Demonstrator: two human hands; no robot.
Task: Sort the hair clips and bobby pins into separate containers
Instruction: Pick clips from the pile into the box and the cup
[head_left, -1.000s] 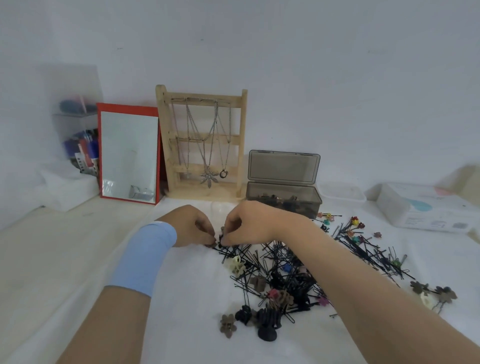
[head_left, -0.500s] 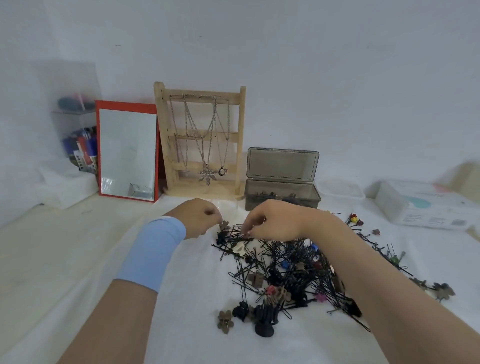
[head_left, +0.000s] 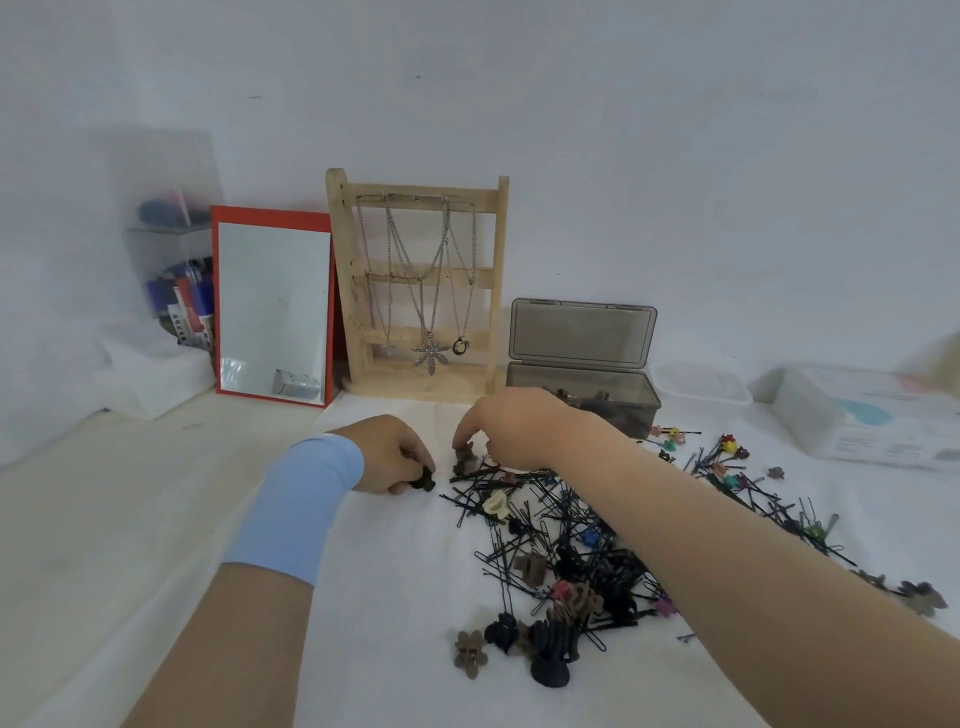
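Left grip (head_left: 400, 460) now pinches a dark clip (head_left: 425, 482) clear of the pile (head_left: 563, 525) — right grip (head_left: 511, 431) pinches a brown clip (head_left: 466, 458) just beside.

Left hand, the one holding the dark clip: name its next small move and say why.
Probably lift the left hand and carry its dark clip over to the open grey box, releasing it there. The clip is already pinched clear of the pile, the box lid stands up, and clips lie inside. The right hand is busy at a brown clip.
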